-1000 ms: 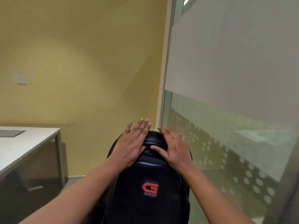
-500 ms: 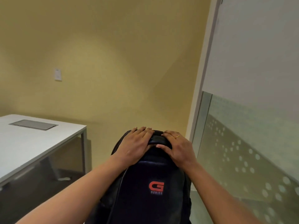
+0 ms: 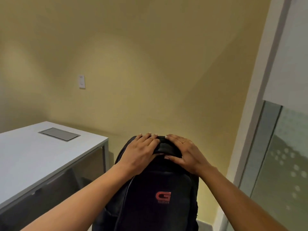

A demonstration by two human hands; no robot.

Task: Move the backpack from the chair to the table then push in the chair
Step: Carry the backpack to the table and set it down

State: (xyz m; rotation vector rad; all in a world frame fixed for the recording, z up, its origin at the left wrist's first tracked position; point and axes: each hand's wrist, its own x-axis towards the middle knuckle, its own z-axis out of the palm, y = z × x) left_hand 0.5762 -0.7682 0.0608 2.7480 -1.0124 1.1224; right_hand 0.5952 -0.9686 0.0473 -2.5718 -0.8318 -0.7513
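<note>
Yellow wall now fills more of the view, and the table [image 3: 41, 157] reaches closer to the left hand [image 3: 140, 152]. Both hands, left and right hand [image 3: 186, 154], still grip the backpack [image 3: 160, 197] top.

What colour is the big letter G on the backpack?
Red. The G logo sits on the black backpack, seen in the head view.

One head-worn view looks forward and slightly down from close behind the backpack [image 3: 160, 194]. The table [image 3: 41, 154] lies at nine o'clock, the glass partition [image 3: 280, 164] at three.
</note>
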